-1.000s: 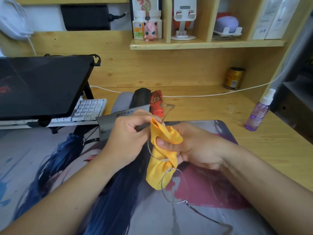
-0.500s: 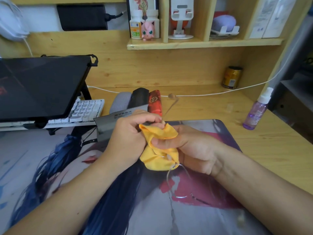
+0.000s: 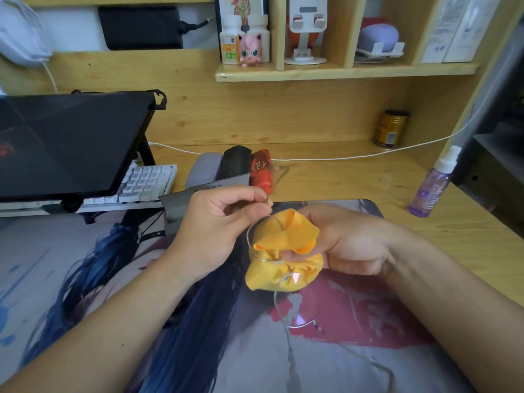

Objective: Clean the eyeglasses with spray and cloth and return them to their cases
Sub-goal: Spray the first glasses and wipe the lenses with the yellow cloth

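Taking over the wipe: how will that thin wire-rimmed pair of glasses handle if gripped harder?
The thin wire-rimmed glasses look light and probably bend easily. The clear lenses seem slippery, likely fragile. The crumpled yellow cloth in the right hand is floppy and cushions little.

Yellow cloth (image 3: 283, 251) hides one lens of the eyeglasses (image 3: 295, 310); temple tips smeared by blur; laptop (image 3: 65, 143) cut off left.

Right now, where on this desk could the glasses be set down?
Bare wood lies between the red case and the spray bottle, in front of the white cable. The desk mat near the person is bare too. The left is crowded by keyboard and cases.
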`<state>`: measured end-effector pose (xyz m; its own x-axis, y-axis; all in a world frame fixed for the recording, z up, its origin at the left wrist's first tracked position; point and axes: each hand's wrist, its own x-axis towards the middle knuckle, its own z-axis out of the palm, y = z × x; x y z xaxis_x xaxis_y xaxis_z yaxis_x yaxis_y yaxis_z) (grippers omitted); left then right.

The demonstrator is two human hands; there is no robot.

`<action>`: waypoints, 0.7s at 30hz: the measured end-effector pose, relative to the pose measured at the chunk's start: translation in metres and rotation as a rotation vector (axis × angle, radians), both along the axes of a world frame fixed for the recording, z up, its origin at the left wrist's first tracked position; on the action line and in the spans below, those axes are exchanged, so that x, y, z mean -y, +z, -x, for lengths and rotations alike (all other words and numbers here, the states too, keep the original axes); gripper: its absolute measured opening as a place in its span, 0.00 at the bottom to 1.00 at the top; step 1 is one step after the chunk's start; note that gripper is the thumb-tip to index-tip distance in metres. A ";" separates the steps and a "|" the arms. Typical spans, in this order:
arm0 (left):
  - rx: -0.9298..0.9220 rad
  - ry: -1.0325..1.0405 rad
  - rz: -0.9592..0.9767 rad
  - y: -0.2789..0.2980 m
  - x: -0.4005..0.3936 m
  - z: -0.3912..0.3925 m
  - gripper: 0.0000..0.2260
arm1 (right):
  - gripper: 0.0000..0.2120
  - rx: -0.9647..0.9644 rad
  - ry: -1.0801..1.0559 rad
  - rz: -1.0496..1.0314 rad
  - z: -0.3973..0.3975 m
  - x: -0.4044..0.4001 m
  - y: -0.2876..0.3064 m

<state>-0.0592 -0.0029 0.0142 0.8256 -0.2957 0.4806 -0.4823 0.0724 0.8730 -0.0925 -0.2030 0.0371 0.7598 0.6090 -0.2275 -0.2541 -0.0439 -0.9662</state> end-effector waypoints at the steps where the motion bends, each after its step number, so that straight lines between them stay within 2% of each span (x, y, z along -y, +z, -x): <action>1: 0.034 -0.016 -0.032 0.001 0.000 0.001 0.02 | 0.12 -0.007 0.035 0.025 0.000 0.000 0.000; 6: 0.208 -0.081 -0.126 0.003 -0.001 0.002 0.02 | 0.09 -0.022 0.091 0.033 0.004 -0.005 0.002; 16: 0.244 -0.078 -0.157 0.004 0.000 0.002 0.03 | 0.14 -0.011 0.035 0.040 0.004 -0.015 -0.004; 21: 0.227 -0.072 -0.154 0.003 0.001 0.004 0.02 | 0.06 0.078 -0.018 0.072 0.008 -0.023 -0.005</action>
